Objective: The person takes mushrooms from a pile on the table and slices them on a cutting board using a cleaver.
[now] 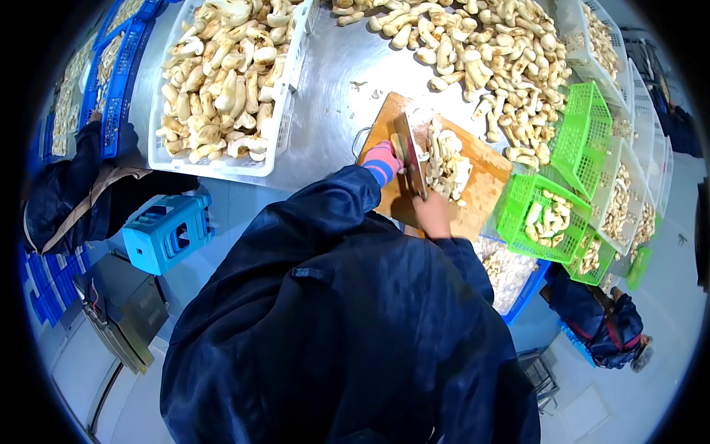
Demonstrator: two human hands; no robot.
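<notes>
On the metal table lies a wooden cutting board (481, 169), turned at an angle. My left hand (382, 163), in a pink and blue striped glove, is closed around a pale mushroom (399, 152) at the board's left side. My right hand (433, 213) grips the handle end of a large knife (415, 154), whose blade stands upright just right of that mushroom. Sliced mushroom pieces (448, 164) lie on the board to the right of the blade. The knife handle is mostly hidden in my right hand.
A white crate (277, 152) of mushrooms stands at the left, a large mushroom pile (510, 66) at the back right. Green baskets (510, 216) are right of the board, a blue-rimmed crate (526, 294) below. Two people are nearby, left and right.
</notes>
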